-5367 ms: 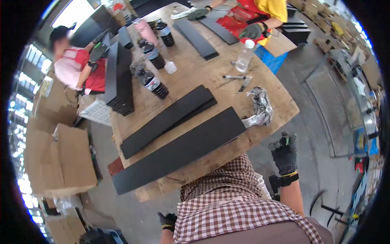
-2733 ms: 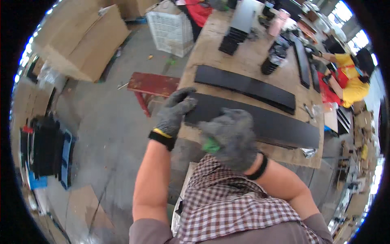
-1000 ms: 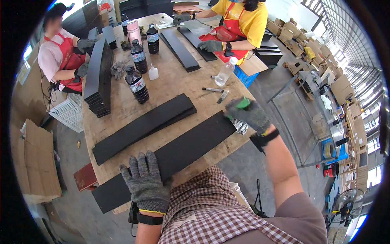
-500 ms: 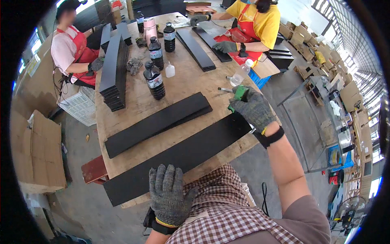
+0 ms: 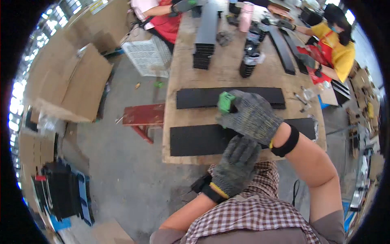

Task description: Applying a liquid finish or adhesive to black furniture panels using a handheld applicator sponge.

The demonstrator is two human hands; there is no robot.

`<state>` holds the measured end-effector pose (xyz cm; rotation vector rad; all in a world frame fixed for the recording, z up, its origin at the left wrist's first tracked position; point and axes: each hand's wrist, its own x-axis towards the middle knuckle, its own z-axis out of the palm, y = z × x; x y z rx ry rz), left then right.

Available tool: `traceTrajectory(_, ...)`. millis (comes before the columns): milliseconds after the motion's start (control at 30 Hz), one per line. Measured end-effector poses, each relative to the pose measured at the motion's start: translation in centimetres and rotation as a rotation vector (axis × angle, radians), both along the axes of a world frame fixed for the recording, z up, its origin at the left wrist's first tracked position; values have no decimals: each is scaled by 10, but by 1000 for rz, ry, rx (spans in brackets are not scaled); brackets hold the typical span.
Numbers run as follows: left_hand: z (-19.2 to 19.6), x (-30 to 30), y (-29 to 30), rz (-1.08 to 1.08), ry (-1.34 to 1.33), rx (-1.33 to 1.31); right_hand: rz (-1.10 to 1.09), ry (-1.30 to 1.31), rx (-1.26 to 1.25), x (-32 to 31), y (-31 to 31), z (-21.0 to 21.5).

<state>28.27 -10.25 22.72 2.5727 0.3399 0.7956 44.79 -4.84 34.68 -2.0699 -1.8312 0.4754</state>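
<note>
A long black board lies along the near edge of the wooden table. My right hand, in a grey knit glove, is closed round a small green block-like thing above the board's middle. The fingers hide part of the green thing. My gloved left hand rests on the board's near edge, its fingers stretched out and holding nothing. Its fingertips are just below my right hand, and I cannot tell whether the hands touch. Behind, another black board lies roughly parallel, seemingly on top of a second one.
The wooden table bears a tall stack of black boards, dark bottles and a pink flask. A co-worker in yellow handles boards at right; another in a red apron stands far left. A red stool stands beside the table.
My right hand has moved left with the green thing, from the board's right end to its middle. The left hand stays at the near edge. The view has turned leftward.
</note>
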Motion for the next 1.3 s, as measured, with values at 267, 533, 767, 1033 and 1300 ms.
traceTrajectory(267, -14, -1, -7, -17, 33, -111, 143, 72, -120, -108, 101, -20)
traceTrajectory(533, 8, -5, 3, -53, -25, -82, 143, 30, -73, -34, 49, -7)
traceTrajectory(767, 7, -4, 5, -24, 27, 32, -453, -74, -268, 174, -96, -15)
traceTrajectory(1033, 9, 0, 4, -3, 0, 4, -879, -362, -235, 271, -179, -9)
traceTrajectory(1300, 14, -2, 7, 3, 37, 6, -461, -38, -94, 102, -75, -17)
